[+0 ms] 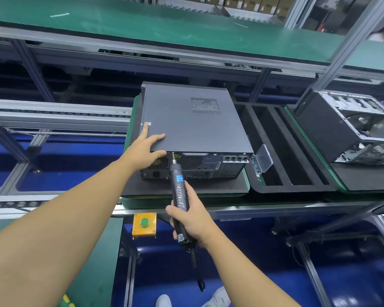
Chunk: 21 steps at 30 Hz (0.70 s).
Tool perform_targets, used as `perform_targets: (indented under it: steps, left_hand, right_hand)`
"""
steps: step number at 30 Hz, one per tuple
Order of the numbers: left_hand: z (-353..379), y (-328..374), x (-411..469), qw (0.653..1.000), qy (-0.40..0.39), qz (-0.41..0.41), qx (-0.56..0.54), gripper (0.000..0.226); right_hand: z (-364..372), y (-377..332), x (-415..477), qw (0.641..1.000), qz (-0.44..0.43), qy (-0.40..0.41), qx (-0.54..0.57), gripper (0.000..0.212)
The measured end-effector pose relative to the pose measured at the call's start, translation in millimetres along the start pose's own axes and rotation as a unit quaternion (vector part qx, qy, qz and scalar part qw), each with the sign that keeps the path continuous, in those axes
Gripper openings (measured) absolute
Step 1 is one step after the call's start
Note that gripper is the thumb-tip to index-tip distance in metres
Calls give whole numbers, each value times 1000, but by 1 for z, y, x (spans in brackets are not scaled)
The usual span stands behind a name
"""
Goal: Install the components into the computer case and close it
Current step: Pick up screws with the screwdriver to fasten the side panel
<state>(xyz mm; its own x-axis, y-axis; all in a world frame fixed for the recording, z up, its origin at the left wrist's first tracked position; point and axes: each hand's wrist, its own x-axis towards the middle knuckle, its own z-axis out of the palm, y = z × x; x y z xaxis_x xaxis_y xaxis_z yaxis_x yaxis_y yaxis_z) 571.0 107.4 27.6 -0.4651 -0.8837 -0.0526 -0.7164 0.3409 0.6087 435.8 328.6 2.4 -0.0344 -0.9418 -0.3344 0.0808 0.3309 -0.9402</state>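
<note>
1. Grips with right hand [192,220] the black electric screwdriver [179,191], bit tip against the top rear edge of the computer case [186,120].
2. Presses with left hand [145,149], fingers straight on the closed lid's near-left corner, thumb against the rear face.
3. Lies lid-up on a black foam pad [186,188], rear ports toward the camera.
4. Shows a second, open case [353,129] on the right-hand pad.

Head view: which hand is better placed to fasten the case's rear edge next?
Right. The right hand grips the electric screwdriver, bit at the rear top edge of the computer case; the left hand presses the near corner, steadying it.
</note>
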Motion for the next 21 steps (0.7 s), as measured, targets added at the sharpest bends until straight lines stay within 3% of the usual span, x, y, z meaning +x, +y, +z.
perform_targets:
  steps: [3,7,13,18,21]
  left_hand:
    - [2,2,-2,998,-2,-9,63,70]
    - [8,12,-2,978,71,54,191,78]
    - [7,19,-2,989,71,50,124,74]
    - [-2,18,-2,988,50,43,143,76]
    - [-2,-5,-20,989,98,50,95,77]
  right_hand:
    - [-4,5,-5,1000,-9,-5,-15,92]
    - [-11,6,-11,1000,-8,-10,-10,92]
    - [-18,-3,-7,999,-34,-13,6,88]
    - [-12,-7,-4,999,-29,-26,8,81]
    - [-4,-10,-1,999,-12,-44,15,71]
